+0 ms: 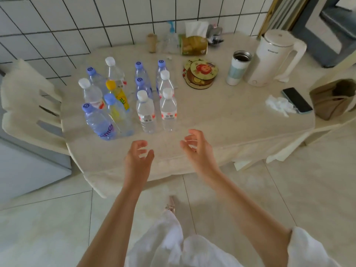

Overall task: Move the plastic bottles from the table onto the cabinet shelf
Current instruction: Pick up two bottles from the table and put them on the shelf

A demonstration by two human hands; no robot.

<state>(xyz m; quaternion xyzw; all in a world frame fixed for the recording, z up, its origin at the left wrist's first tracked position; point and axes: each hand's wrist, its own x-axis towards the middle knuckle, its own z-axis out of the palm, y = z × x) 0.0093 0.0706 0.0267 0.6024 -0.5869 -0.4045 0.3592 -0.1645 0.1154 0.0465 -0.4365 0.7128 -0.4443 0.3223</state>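
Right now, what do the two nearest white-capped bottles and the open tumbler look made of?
White-capped bottles: clear, glossy thin plastic; the table shows through. Tumbler: probably steel inside, given its shiny metallic rim, with a matte white and pale green outer wall.

home dining nook | tiled wall [57, 26] | kettle [273, 56] (white) | tissue box [194, 45]

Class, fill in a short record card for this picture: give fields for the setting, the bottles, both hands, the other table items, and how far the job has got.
setting: table under a cream cloth, tiled wall behind
bottles: a cluster of capped plastic bottles standing upright on the table's left part; one has a yellow cap
left hand: left hand empty, fingers loosely curled, near the table edge
right hand: right hand empty, likewise
other items: white kettle, steel tumbler, phone
progress: no bottle held; cabinet shelf not in view
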